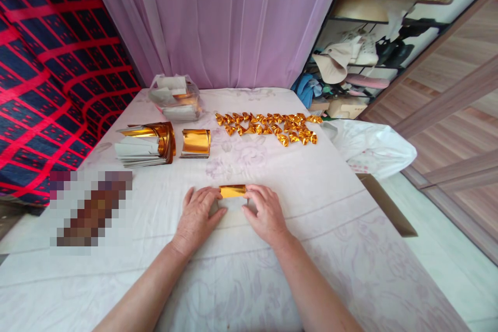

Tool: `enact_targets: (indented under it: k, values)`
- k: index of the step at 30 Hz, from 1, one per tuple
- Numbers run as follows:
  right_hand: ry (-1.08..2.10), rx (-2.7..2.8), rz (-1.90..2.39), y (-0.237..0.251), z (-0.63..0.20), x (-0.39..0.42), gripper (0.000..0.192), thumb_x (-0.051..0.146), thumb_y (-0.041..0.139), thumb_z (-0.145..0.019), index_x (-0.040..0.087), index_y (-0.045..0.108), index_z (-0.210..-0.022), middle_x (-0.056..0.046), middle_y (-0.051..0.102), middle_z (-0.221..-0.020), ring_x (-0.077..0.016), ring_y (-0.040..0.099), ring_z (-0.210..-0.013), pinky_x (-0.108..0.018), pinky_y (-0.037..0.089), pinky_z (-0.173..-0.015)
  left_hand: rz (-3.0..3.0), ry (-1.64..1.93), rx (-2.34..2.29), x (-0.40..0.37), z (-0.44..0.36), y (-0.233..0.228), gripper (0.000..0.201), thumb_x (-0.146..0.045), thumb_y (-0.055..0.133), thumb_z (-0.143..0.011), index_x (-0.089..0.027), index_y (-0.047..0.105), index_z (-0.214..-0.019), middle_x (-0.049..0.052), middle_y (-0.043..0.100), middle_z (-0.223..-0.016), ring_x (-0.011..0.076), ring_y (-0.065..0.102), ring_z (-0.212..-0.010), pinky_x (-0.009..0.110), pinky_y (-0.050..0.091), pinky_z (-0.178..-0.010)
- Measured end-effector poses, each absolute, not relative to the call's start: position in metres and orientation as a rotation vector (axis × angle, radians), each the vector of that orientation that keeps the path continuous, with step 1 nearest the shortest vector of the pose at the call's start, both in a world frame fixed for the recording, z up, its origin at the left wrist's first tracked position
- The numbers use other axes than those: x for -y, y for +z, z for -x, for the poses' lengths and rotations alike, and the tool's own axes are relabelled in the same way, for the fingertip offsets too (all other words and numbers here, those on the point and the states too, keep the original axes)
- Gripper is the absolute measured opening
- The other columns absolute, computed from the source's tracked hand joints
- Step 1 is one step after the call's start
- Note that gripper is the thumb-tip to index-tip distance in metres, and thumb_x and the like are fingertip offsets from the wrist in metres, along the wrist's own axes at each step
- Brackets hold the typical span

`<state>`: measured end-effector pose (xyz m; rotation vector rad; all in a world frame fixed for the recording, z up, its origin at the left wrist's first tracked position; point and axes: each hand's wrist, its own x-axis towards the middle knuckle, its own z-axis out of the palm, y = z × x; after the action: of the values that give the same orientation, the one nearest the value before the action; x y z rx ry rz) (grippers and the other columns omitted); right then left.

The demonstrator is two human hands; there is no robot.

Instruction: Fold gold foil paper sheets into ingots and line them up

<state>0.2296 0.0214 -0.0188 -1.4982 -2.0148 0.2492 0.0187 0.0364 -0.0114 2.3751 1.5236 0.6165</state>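
A small sheet of shiny gold foil paper [232, 191] lies near the middle of the cloth-covered table, its top edge curled or folded over. At its left end, my left hand [197, 213] grips the edge with the fingertips, the thumb lower down. My right hand [266, 212] grips the right end in the same way. Beyond my hands sits a small stack of gold foil sheets [196, 142]. Left of it is a larger, bent stack [146, 144] with grey-white backs. Several folded gold foil pieces [268, 125] lie in rows at the back right.
A clear plastic bag [175, 98] with more foil sheets stands at the far left of the table [249, 280]. A white plastic bag [373, 148] hangs by the right edge. A shelf rack [350, 57] with clothes and shoes stands behind it. A blurred-out patch [91, 210] covers something at left.
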Motion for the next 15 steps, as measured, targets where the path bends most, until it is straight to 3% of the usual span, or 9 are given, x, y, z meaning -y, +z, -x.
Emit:
enact_targets:
  k: [8,15]
  values:
    - [0.242,2.049,1.529,-0.0213,-0.231,-0.0212,0.028,0.021,0.057,-0.083,0.023,0.062,-0.111,-0.008,0.06,-0.122,-0.0232,0.052,-0.113,-0.039,0.039,-0.097,-2.368,0.616,-1.518,-0.036,-0.0195,-0.0104,0.02,-0.027,0.061,-0.084,-0.026,0.055,-0.103,0.005,0.066,-0.12,0.0249,0.055,-0.118,0.054,0.024,-0.109]
    - [0.259,2.031,1.504,-0.0227,-0.2309,-0.0219,0.021,0.02,0.056,-0.084,0.022,0.063,-0.104,-0.008,0.062,-0.12,-0.0231,0.053,-0.113,-0.038,0.04,-0.096,-2.358,0.616,-1.524,-0.0348,-0.0201,-0.0086,0.023,-0.025,0.061,-0.084,-0.026,0.053,-0.105,0.005,0.066,-0.12,0.025,0.055,-0.118,0.054,0.024,-0.11]
